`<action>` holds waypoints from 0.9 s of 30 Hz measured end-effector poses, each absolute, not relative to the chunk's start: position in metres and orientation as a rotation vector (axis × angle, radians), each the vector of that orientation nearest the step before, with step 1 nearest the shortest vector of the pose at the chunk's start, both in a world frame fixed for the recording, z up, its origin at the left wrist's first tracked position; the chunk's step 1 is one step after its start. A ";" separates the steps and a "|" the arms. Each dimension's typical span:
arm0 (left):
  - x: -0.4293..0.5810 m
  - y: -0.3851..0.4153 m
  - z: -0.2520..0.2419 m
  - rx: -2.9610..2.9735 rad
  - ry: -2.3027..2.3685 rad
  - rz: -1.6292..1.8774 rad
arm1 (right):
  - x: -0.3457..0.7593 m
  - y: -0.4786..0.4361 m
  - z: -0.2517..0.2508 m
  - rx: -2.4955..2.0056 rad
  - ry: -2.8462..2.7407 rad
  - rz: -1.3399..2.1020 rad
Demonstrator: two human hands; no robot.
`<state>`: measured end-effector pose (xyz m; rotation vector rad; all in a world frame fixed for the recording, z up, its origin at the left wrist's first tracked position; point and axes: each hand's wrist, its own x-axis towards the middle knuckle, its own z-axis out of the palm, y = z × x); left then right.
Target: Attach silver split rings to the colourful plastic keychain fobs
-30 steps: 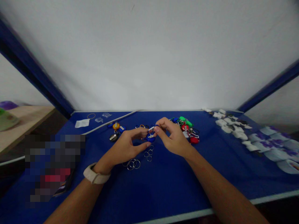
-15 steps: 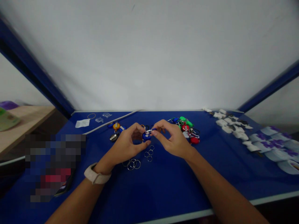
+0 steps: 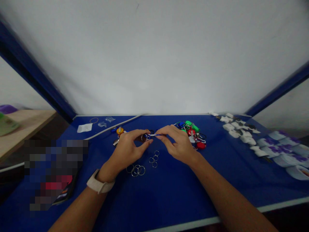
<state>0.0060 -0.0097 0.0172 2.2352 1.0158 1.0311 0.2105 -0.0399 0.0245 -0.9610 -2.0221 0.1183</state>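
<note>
Between my hands, above the middle of the blue table, is a blue badge reel (image 3: 147,137) with a carabiner clip. My left hand (image 3: 131,145) pinches the round reel end between thumb and fingers. On the other side, my right hand (image 3: 175,141) grips the clip end. A metal ring shows at the left fingertips; whether it is joined to the reel cannot be made out. Below my hands lie several small rings (image 3: 154,158) and a group of larger rings (image 3: 138,170).
Colored reels (image 3: 191,132) are piled right of my hands, with an orange reel (image 3: 119,130) at the left. White wrapped pieces (image 3: 243,133) and white rolls (image 3: 282,151) line the right side. A cable (image 3: 113,126) and white paper (image 3: 84,128) lie back left.
The blue reel has turned from showing its face to nearly edge-on. My left hand has shifted slightly left, and a ring now shows at its fingertips.
</note>
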 end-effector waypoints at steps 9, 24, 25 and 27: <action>-0.006 0.005 0.010 2.186 1.209 0.965 | 0.212 -0.049 0.034 -1.018 -1.706 0.079; -0.006 -0.003 0.001 2.450 0.861 0.672 | 0.211 -0.038 0.019 -1.128 -1.832 0.325; -0.006 -0.003 0.000 2.456 0.856 0.666 | 0.212 -0.038 0.018 -1.138 -1.839 0.328; -0.006 -0.003 0.000 2.471 0.852 0.649 | 0.212 -0.037 0.017 -1.149 -1.847 0.339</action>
